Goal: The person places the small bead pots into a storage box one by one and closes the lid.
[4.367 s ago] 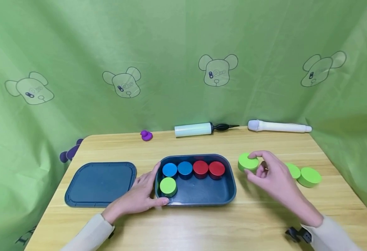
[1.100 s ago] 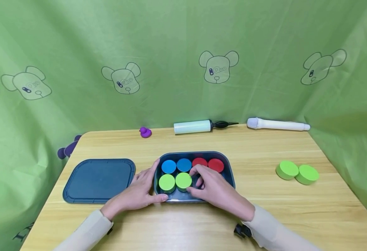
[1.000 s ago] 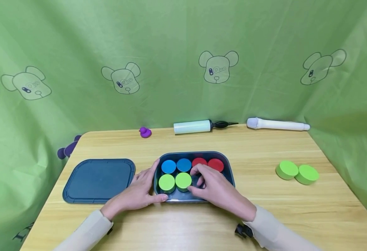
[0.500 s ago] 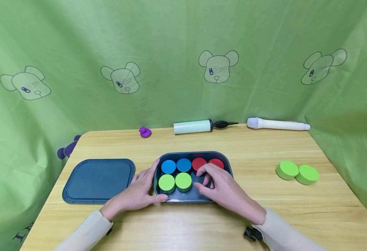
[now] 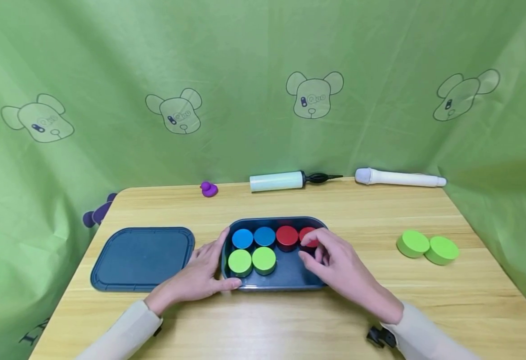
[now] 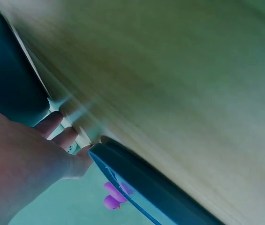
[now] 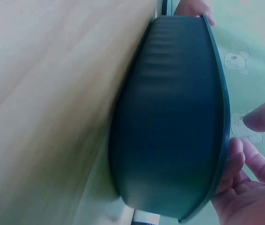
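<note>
A dark blue rectangular box (image 5: 274, 288) stands mid-table. Along its back row sit two blue round blocks (image 5: 242, 239) and two red round blocks (image 5: 286, 237); two light green round blocks (image 5: 264, 260) fill the front left. My left hand (image 5: 202, 275) rests against the box's left end, fingers along the side and thumb at the front rim; the left wrist view shows those fingers extended. Over the box's right end is my right hand (image 5: 341, 262), fingers loosely bent with nothing between them, partly covering the right red block. Two more green round blocks (image 5: 442, 250) lie on the table at right.
A dark blue lid (image 5: 141, 259) lies left of the box. Along the back edge of the table (image 5: 263, 325) are a purple toy duck (image 5: 209, 189), a hand pump (image 5: 276, 181) and a white microphone-shaped stick (image 5: 400, 178). A green curtain (image 5: 245, 60) hangs behind.
My right hand carried a green block into the box beside the first green one, let it go, and has since drawn away to the right. The left hand has stayed at the box.
</note>
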Demonstrator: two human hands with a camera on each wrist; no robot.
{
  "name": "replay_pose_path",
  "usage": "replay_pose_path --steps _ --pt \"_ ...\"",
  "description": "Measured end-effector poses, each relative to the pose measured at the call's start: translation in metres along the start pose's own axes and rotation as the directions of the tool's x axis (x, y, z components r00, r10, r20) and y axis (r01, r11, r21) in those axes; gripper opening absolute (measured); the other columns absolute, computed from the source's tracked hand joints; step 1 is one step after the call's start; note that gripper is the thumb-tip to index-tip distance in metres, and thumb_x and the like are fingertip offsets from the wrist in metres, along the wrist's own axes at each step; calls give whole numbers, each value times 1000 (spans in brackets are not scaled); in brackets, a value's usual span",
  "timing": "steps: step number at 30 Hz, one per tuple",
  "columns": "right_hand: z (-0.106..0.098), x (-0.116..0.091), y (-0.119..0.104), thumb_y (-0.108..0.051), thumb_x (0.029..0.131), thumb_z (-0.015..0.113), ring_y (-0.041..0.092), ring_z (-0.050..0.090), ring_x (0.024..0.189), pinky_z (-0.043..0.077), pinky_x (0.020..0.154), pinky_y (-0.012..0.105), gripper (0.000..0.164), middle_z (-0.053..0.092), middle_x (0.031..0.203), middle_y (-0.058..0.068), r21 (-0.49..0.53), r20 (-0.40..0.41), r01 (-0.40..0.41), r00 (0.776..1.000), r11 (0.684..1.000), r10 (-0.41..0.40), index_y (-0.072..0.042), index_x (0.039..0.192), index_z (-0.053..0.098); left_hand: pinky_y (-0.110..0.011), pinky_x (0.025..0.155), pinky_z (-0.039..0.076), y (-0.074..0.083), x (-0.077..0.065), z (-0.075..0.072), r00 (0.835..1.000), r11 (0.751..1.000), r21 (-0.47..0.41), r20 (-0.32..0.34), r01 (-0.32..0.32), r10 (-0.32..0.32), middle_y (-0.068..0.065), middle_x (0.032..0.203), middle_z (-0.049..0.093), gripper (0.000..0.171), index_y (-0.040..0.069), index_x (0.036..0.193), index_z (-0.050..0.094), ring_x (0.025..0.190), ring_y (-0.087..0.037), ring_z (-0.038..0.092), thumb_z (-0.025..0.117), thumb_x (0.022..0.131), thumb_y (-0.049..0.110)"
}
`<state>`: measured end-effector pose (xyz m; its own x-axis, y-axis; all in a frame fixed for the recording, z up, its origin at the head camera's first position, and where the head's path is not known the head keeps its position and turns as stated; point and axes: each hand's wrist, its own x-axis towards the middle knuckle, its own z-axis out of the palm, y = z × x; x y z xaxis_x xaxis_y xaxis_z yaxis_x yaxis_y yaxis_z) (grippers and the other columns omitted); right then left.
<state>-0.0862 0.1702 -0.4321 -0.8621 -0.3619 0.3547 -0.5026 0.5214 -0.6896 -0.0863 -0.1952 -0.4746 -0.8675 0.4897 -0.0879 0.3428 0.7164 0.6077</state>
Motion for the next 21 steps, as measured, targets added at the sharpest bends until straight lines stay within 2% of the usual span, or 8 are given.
replay_pose_path --steps 5,12,21 --pt "-8 -3 5 -10 96 85 9 53 64 45 57 25 23 55 79 -6 -24 -46 -5 999 1000 4 -19 112 71 -77 121 12 0 0 0 1000 1000 0 -2 -3 3 -12 179 21 121 29 176 -10 160 -46 23 72 97 69" --pt "-20 -7 12 -14 98 84 11 51 62 42 56 25 23 52 76 -5 -63 -82 -35 996 997 30 -24 115 71 -77 121 13 0 0 0 1000 1000 -2 -1 -8 8 -13 179 21 121 28 176 -10 160 -46 23 72 97 68" --pt "-35 -15 21 -10 97 85 10 50 64 42 57 24 24 53 77 -6 -106 -125 -49 992 993 36 -17 117 73 -76 121 14 -1 1 1 1000 1000 -3 -3 -11 11 -13 179 22 121 27 176 -10 160 -47 24 72 97 68"
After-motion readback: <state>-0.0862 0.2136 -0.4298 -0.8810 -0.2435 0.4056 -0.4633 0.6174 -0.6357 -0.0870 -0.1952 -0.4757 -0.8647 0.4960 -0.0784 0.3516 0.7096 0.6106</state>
